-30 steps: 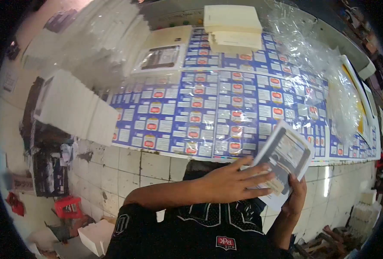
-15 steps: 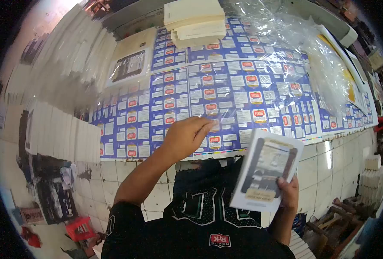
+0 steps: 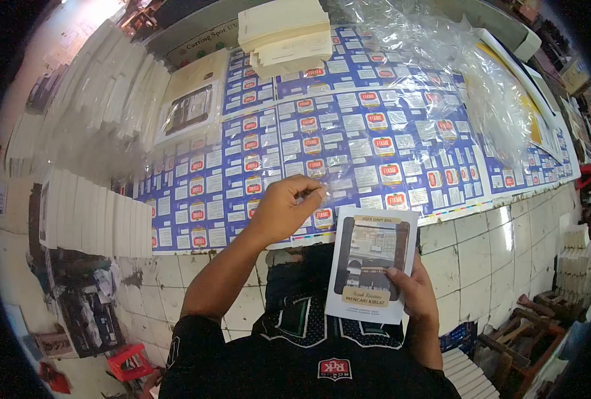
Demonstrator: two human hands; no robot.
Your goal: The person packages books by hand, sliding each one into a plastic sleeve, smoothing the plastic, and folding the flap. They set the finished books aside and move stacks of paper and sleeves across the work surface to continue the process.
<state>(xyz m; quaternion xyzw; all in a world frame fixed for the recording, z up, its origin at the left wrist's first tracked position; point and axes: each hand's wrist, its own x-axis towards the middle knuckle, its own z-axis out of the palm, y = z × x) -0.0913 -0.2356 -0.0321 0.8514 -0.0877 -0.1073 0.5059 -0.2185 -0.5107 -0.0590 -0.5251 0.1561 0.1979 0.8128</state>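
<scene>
Clamped along one side by thumb and fingers, a book (image 3: 369,263) rests in the right hand (image 3: 418,292) before a black shirt (image 3: 275,366). Over blue printed sheets (image 3: 202,189), the left hand (image 3: 287,209) is bunched; from where I stand, I cannot tell whether it grips anything. A loosened thumb could drop the book onto the tiled floor (image 3: 488,256).

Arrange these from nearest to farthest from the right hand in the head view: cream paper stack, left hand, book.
1. Book, held in the right hand.
2. Left hand, to its left, over the printed sheets.
3. Cream paper stack, far back on the sheets.
</scene>
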